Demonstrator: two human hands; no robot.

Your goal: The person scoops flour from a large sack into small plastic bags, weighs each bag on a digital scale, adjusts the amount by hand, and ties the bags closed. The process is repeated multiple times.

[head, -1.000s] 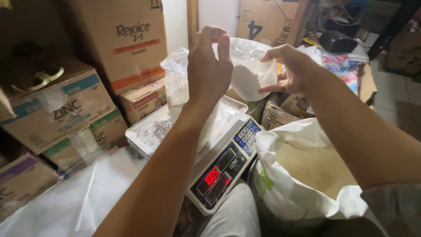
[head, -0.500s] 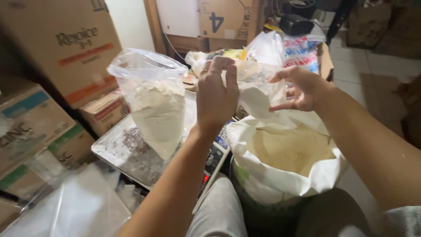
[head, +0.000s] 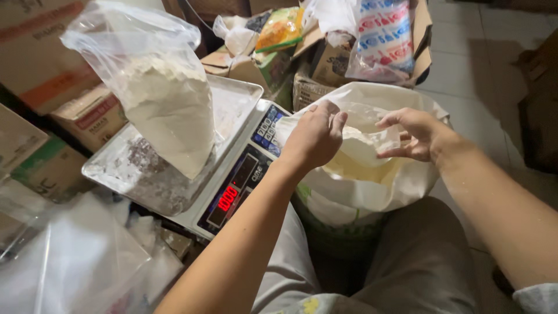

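Small clear plastic bag, part-filled with white powder, pinched at its mouth by left hand and right hand (fingers closed on the film), held directly over the open white sack, beside the digital scale

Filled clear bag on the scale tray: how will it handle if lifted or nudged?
The clear bag of white powder is probably floppy: thin wrinkled film, loose open top. Likely heavy for its size, bulging full. It leans on the scale tray, so a nudge may tip it.
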